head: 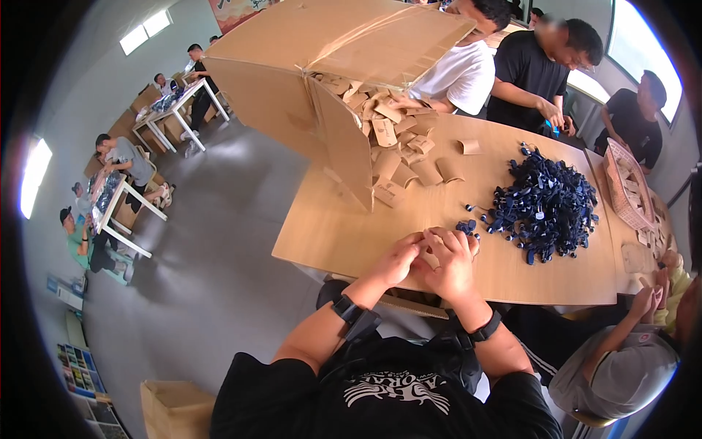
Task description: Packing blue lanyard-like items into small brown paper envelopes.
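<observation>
My left hand (399, 259) and my right hand (451, 262) meet above the near edge of the wooden table (351, 236). Their fingertips come together with curled fingers, and the backs of the hands hide whatever may be between them. Just past my right fingers lies a small bunch of dark blue wired earphones (466, 225). A large tangled heap of similar earphones (543, 206) is to the right of that hand. Beyond my left hand, small kraft-paper pillow boxes (425, 172) spill onto the table from a big cardboard carton (263, 99) lying on its side.
Across the table stand a person in white (466, 71) and a person in black (526, 71), the latter handling a small blue item. A pink basket (628, 189) holds more boxes at right. Close on my right sits a person in a grey cap (614, 373). A paper bag (178, 409) stands behind left.
</observation>
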A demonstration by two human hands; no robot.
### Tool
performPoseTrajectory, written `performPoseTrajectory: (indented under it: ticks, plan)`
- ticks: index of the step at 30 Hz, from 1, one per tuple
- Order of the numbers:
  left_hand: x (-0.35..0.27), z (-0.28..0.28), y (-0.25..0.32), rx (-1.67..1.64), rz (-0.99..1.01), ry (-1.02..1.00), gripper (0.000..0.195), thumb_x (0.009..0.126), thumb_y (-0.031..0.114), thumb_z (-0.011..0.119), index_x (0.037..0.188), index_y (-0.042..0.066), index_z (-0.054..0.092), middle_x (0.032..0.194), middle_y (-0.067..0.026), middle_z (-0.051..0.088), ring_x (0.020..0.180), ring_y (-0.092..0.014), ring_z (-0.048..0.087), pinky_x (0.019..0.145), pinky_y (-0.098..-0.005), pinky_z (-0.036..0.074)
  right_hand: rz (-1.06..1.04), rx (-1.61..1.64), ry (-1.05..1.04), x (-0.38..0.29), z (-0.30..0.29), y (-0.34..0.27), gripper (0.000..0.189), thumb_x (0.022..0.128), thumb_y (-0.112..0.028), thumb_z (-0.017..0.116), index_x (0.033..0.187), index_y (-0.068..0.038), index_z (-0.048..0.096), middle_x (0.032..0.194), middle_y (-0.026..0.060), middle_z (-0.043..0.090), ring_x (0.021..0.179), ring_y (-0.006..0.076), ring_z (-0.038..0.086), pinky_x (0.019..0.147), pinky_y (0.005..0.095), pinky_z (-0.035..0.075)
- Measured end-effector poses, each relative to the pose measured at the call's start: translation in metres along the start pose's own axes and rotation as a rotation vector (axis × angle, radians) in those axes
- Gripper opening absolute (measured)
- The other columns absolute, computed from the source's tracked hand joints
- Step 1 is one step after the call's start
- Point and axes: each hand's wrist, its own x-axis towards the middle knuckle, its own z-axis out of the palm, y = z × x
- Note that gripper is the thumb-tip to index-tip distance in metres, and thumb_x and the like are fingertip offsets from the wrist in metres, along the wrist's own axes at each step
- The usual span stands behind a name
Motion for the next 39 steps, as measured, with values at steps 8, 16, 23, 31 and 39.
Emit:
performPoseTrajectory:
  ticks: [8,16,23,31,39]
  plan:
    - [-0.001,-0.008,-0.017,0.031,0.159,-0.13,0.055,0.091,0.009,0.043,0.144,0.001,0.029,0.134,-0.0112,0.045,0.128,-0.02,0.045,0.106,-0.0361,0.039,-0.072,0.126,-0.087,-0.004,0.001,0.003,0.063,0.055,-0.01,0.075,0.116,-0.003,0.062,0.121,0.0102,0.063,0.112,0.0306,0.057,0.096,0.0434,0.035]
    - [-0.004,-0.007,-0.006,0.109,0.073,-0.005,0.053,0.082,-0.008,0.066,0.131,0.004,0.048,0.13,-0.0094,0.052,0.125,-0.02,0.048,0.106,-0.0386,0.042,-0.326,0.058,-0.107,-0.008,-0.009,0.01,0.052,0.066,-0.009,0.074,0.116,-0.005,0.06,0.127,0.0121,0.06,0.12,0.0281,0.054,0.097,0.0489,0.035]
    - [-0.015,-0.02,0.002,0.195,0.137,0.096,0.036,0.07,-0.006,0.081,0.097,0.006,0.06,0.119,-0.0081,0.058,0.113,-0.019,0.057,0.094,-0.0339,0.049,-0.043,0.192,-0.069,-0.015,-0.034,0.032,0.055,0.069,-0.024,0.075,0.118,-0.003,0.058,0.108,0.0137,0.062,0.101,0.0311,0.057,0.096,0.0448,0.031]
    - [-0.05,-0.035,0.035,-0.314,-0.345,-0.453,0.036,0.063,0.006,0.088,0.094,0.006,0.068,0.117,-0.0243,0.058,0.105,-0.031,0.062,0.064,-0.0342,0.063,0.152,0.055,0.022,-0.022,-0.051,0.075,0.022,0.08,-0.015,0.068,0.099,-0.005,0.066,0.095,0.0077,0.067,0.093,0.0268,0.059,0.093,0.0408,0.032]
    - [-0.067,-0.051,-0.004,0.074,-0.944,-0.782,0.045,0.064,0.002,0.086,0.104,0.003,0.066,0.109,-0.0123,0.066,0.106,-0.019,0.062,0.085,-0.029,0.051,0.15,-0.021,0.001,-0.033,-0.045,0.085,0.02,0.078,-0.013,0.071,0.095,-0.005,0.066,0.097,0.0078,0.068,0.093,0.0265,0.059,0.092,0.0412,0.033]
